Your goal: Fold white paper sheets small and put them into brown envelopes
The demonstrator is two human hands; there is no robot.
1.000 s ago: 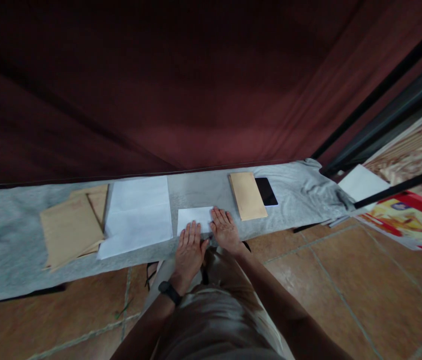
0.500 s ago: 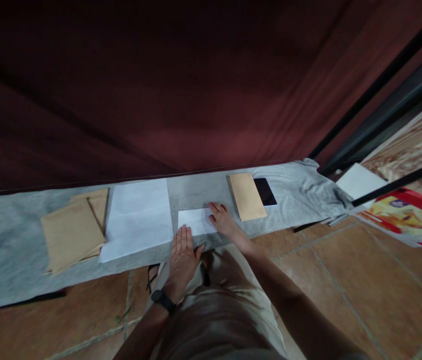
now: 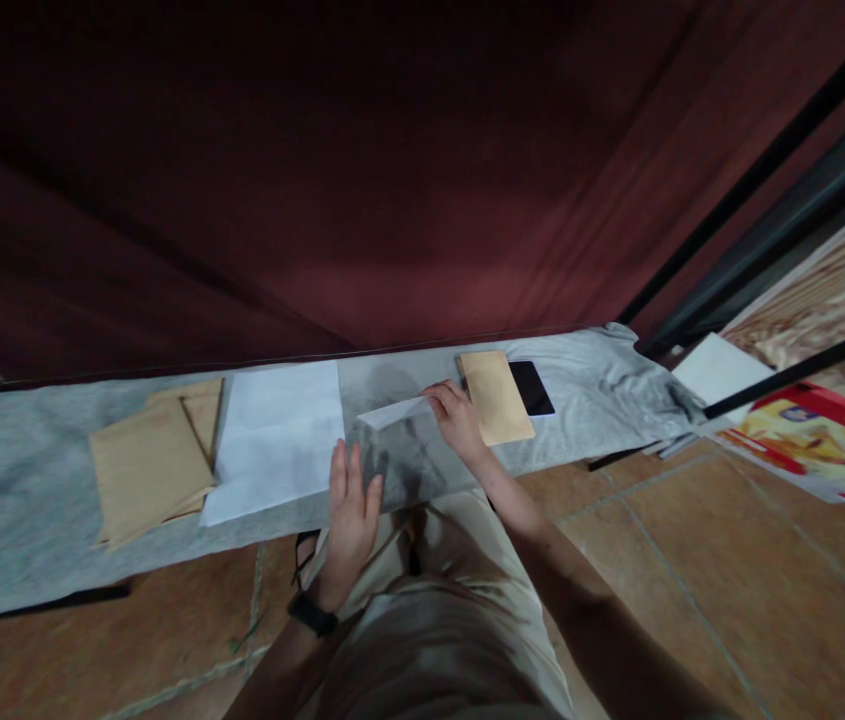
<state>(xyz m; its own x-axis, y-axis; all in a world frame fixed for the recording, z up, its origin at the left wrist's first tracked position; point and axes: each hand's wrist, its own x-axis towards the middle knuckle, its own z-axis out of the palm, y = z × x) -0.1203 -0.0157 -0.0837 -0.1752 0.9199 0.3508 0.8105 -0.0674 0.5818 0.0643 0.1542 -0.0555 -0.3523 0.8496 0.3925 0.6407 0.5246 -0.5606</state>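
My right hand (image 3: pixel 456 418) pinches one end of a small folded white paper (image 3: pixel 394 412) and holds it lifted off the grey cloth (image 3: pixel 32 500). Its shadow falls on the cloth below. My left hand (image 3: pixel 351 510) hovers open at the near edge of the cloth with its fingers stretched out, holding nothing. A dark watch sits on that wrist. Just right of my right hand lies a brown envelope (image 3: pixel 495 396).
A stack of white sheets (image 3: pixel 276 440) lies left of my hands, and loose brown envelopes (image 3: pixel 148 465) further left. A black phone (image 3: pixel 531 387) rests beside the right envelope. A dark red curtain hangs behind. Papers and a colourful poster (image 3: pixel 812 440) lie at the right on the tiled floor.
The folded white paper was flat under both hands. My right hand has lifted it off the cloth, and my left hand has slid back and left, off the paper.
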